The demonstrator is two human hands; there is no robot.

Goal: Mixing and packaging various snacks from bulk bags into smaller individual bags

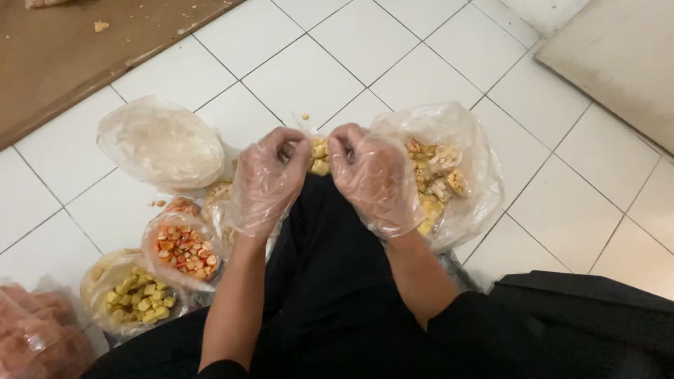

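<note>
Now your left hand [263, 181] and right hand [372, 181], both gloved, pinch yellow snack chunk [320, 157] between them. Two small bags [184, 251] already filled; big bag of chunks [439, 175] far from emptied.

1 head-worn camera looks steeply down from above the person's lap, close over both hands. The left hand [263, 184] and right hand [375, 184] sit near the frame's centre. White floor tiles [421, 70] fill the view beyond the hands; the dark-clothed lap lies below them, nearest the lens.
</note>
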